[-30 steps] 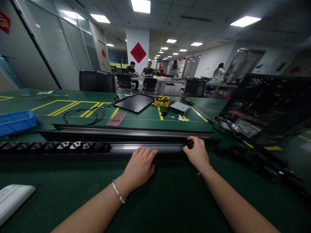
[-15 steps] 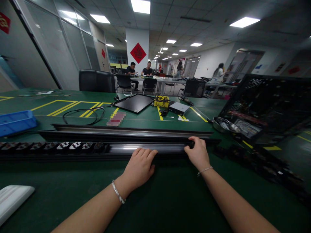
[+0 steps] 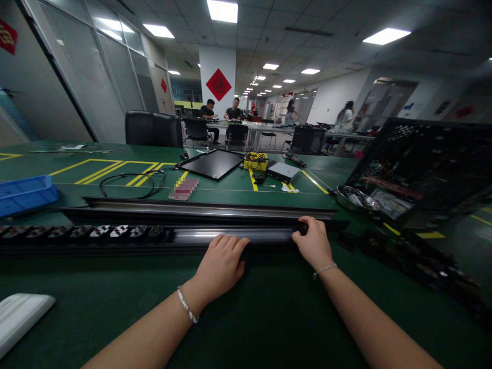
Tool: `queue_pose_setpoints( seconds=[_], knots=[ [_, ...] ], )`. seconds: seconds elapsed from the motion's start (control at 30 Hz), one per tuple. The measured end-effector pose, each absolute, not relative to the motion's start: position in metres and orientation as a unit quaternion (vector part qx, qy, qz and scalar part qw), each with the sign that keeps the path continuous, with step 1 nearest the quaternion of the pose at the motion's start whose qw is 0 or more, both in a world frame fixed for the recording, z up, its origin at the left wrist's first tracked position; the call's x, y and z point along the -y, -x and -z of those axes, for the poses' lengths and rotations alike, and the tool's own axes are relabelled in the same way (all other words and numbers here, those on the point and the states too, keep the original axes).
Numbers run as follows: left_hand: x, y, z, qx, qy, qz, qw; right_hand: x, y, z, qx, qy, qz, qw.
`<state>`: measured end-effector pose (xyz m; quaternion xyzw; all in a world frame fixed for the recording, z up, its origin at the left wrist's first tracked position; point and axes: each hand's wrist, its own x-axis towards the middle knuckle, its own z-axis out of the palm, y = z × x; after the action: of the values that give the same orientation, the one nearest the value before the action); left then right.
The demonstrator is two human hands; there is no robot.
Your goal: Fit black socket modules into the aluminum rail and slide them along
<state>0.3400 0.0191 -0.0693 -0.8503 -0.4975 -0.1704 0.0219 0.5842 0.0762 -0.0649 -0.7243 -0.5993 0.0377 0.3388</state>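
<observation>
A long black metal channel (image 3: 261, 235) lies across the green table in front of me. Several black socket modules (image 3: 119, 231) sit in a row in its left part, while the part beside my hands shows bare shiny metal. My left hand (image 3: 221, 264) has its fingers hooked over the channel's near edge, the thumb bent below. At the channel's right end, my right hand (image 3: 314, 243) pinches a small black piece (image 3: 303, 227) between thumb and forefinger. Most of that piece is hidden by the fingers. Just behind lies a second black channel (image 3: 215, 211).
At right, a chain of dark modules (image 3: 418, 259) lies near a metal bowl (image 3: 357, 198) and a large open black case (image 3: 426, 179). Left are a blue bin (image 3: 26, 195) and a white object (image 3: 23, 318). Farther back sit a black panel (image 3: 217, 163) and a yellow box (image 3: 256, 161).
</observation>
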Motion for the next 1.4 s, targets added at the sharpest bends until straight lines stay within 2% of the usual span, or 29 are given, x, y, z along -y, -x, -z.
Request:
queue_pose_setpoints(
  seconds=[0.87,1.4],
  knots=[
    [-0.018,-0.340,0.067,0.499,0.851,0.164,0.017,-0.077,-0.589,0.067,0.613,0.725,-0.047,0.309],
    [-0.018,-0.340,0.067,0.501,0.850,0.165,0.015,-0.083,-0.597,0.071,0.592,0.734,-0.061,0.328]
  ],
)
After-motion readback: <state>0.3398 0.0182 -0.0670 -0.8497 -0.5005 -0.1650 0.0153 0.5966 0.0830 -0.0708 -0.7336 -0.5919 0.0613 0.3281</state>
